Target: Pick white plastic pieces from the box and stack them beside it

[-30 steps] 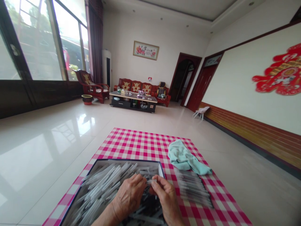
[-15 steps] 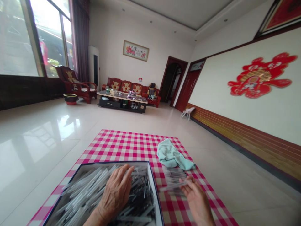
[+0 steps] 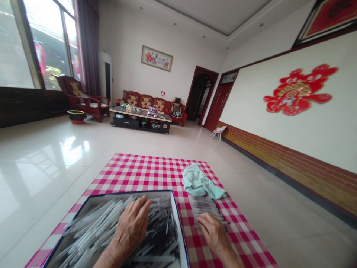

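Note:
My left hand (image 3: 133, 221) is over a blue-rimmed box (image 3: 175, 208) heaped with thin translucent plastic sticks (image 3: 96, 223), some with dark parts. Its fingers are bent and held together; their undersides and anything in them are hidden. Right of the box, my right hand (image 3: 213, 234) is palm down, its fingers closed on a translucent stick (image 3: 198, 222) at the near end of a row of similar sticks (image 3: 205, 206). This row lies side by side on the checked cloth and is partly blurred. A crumpled mint-green cloth (image 3: 199, 180) lies just beyond the row.
A pink-and-white checked tablecloth (image 3: 145, 173) covers the table under the box. Across the tiled floor stand a low coffee table (image 3: 139, 121), a wooden sofa (image 3: 145, 100) and an armchair (image 3: 80, 96). A small pale chair (image 3: 219, 132) stands by the right wall.
My right hand has turned palm down and brought the translucent stick to the near end of the row. My left hand stays over the box. The view has shifted slightly.

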The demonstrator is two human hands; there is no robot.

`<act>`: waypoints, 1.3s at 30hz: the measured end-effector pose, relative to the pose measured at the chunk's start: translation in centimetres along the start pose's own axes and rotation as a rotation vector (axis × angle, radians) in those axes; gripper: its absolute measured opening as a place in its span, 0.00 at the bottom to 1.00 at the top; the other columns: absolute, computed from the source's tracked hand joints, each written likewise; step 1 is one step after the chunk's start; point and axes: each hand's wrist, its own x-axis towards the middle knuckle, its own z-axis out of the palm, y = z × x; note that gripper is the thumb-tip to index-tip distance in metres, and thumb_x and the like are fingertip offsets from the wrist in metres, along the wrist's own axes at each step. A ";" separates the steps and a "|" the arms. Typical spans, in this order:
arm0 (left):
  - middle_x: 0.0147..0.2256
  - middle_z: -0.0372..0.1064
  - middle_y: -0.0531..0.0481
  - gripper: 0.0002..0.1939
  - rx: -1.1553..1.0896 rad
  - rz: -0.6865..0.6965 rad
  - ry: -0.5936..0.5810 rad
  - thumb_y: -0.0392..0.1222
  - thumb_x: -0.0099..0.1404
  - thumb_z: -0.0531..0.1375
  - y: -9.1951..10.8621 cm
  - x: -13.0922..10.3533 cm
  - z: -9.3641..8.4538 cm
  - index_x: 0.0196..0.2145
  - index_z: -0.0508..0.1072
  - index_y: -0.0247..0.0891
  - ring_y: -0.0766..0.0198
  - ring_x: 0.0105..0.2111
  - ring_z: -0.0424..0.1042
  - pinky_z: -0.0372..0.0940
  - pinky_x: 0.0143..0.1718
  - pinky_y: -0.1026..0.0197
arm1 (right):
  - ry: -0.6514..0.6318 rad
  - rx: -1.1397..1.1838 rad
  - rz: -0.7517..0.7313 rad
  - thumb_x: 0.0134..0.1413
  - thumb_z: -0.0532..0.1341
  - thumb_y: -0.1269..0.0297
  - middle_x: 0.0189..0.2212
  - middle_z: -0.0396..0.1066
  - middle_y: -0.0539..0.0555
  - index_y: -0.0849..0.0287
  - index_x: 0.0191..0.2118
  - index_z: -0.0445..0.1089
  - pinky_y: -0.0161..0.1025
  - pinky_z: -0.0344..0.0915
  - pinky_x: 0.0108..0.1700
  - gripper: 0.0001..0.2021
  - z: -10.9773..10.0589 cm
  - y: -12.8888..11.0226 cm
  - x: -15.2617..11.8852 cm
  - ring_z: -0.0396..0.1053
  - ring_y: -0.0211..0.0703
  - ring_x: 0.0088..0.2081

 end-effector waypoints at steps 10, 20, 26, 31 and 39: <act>0.44 0.69 0.42 0.17 -0.004 -0.052 0.019 0.31 0.68 0.50 0.0 0.2 -0.5 0.53 0.67 0.38 0.57 0.43 0.71 0.68 0.44 0.53 | 0.070 -0.105 -0.041 0.55 0.53 0.74 0.38 0.73 0.55 0.52 0.42 0.75 0.44 0.68 0.45 0.16 1.8 2.3 0.0 0.71 0.49 0.41; 0.36 0.70 0.45 0.15 -0.054 -0.031 -0.058 0.31 0.69 0.48 0.7 0.9 -1.1 0.50 0.67 0.37 0.61 0.35 0.70 0.66 0.37 0.59 | 0.170 -0.103 -0.046 0.58 0.57 0.66 0.36 0.74 0.57 0.52 0.40 0.76 0.47 0.68 0.44 0.10 2.6 3.2 -0.8 0.72 0.51 0.40; 0.28 0.68 0.50 0.13 -0.025 -0.084 -0.293 0.34 0.69 0.48 0.6 2.0 -3.3 0.42 0.72 0.39 0.63 0.28 0.71 0.63 0.29 0.63 | 0.189 0.059 -0.045 0.58 0.57 0.67 0.35 0.73 0.56 0.53 0.39 0.76 0.46 0.68 0.44 0.09 0.9 -1.0 0.0 0.72 0.50 0.39; 0.27 0.69 0.52 0.12 0.022 -0.164 -0.236 0.37 0.70 0.48 0.0 0.3 -5.1 0.42 0.71 0.41 0.64 0.26 0.72 0.63 0.27 0.64 | -0.002 0.300 -0.081 0.59 0.57 0.71 0.34 0.72 0.52 0.51 0.38 0.75 0.37 0.67 0.38 0.10 -0.3 -9.3 1.3 0.72 0.44 0.35; 0.27 0.71 0.53 0.12 -0.065 -0.082 -0.388 0.34 0.67 0.49 2.8 -4.5 -4.4 0.38 0.71 0.43 0.66 0.25 0.73 0.62 0.25 0.68 | -0.322 0.151 0.060 0.47 0.62 0.76 0.49 0.70 0.53 0.51 0.43 0.72 0.38 0.62 0.55 0.17 5.0 -12.6 -0.8 0.68 0.49 0.52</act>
